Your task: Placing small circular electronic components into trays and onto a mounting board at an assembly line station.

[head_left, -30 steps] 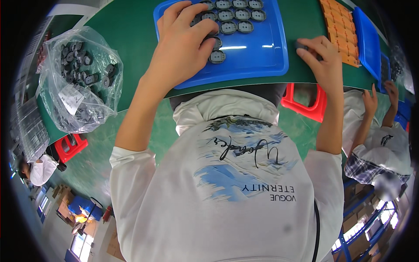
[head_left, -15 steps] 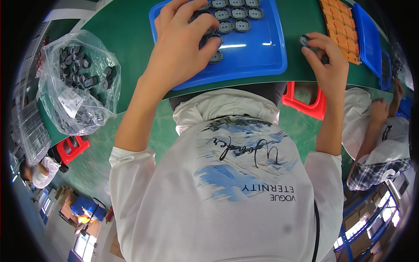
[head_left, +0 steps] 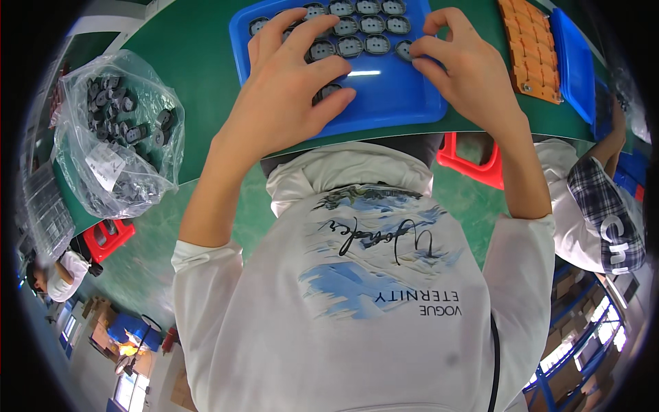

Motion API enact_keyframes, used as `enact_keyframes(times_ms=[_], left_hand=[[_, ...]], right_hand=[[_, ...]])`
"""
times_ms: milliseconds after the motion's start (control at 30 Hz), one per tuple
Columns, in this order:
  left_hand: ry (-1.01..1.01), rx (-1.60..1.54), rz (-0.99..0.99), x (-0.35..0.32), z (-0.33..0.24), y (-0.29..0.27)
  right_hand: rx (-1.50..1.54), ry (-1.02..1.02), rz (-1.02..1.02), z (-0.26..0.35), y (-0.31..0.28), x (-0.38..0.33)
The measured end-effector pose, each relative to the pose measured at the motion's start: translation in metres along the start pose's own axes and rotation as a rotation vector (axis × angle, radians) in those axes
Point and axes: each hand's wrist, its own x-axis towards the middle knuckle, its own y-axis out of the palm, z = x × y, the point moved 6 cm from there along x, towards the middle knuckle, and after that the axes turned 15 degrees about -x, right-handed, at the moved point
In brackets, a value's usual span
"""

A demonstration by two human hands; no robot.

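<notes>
A blue tray point(head_left: 391, 103) on the table holds rows of small oval grey plastic housings point(head_left: 371, 25), each in a dark rim. My left hand point(head_left: 288, 86) lies over the tray's left side with fingers spread, covering some of them. Between its thumb and forefinger another housing point(head_left: 325, 93) shows in part; I see no firm grip on it. At the tray's right side my right hand point(head_left: 467, 65) pinches a grey housing point(head_left: 403, 50) between thumb and fingertips, at the right end of the nearest full row. My right palm is hidden.
A clear plastic bag point(head_left: 120, 137) of loose grey housings sits left on the green table point(head_left: 199, 62). At right are an orange slatted panel point(head_left: 532, 51) and more blue trays point(head_left: 575, 65). Red stools point(head_left: 473, 165) stand below. Another person point(head_left: 590, 206) sits at right.
My right hand has moved left from beside the tray to over it, bringing the housing to the row's end. My left hand's fingers have spread and shifted slightly toward me.
</notes>
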Motion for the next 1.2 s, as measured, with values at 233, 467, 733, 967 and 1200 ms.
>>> enact_keyframes(times_ms=[233, 467, 733, 967, 1200], left_hand=[[0.805, -0.267, -0.518, -0.008, 0.034, 0.02], [0.788, -0.279, -0.512, -0.011, 0.035, 0.02], [-0.016, -0.033, 0.048, -0.004, 0.003, 0.001], [-0.014, -0.009, 0.074, 0.001, 0.0, -0.004], [-0.101, -0.094, 0.16, 0.023, -0.008, -0.006]], right_hand=[[-0.485, 0.269, 0.746, 0.008, 0.014, 0.012], [-0.429, 0.167, 0.794, 0.011, 0.017, 0.016], [-0.409, 0.127, 0.769, 0.009, 0.018, 0.019], [-0.428, 0.139, 0.769, 0.005, 0.017, 0.017], [-0.266, 0.621, 0.653, -0.018, -0.007, 0.007]])
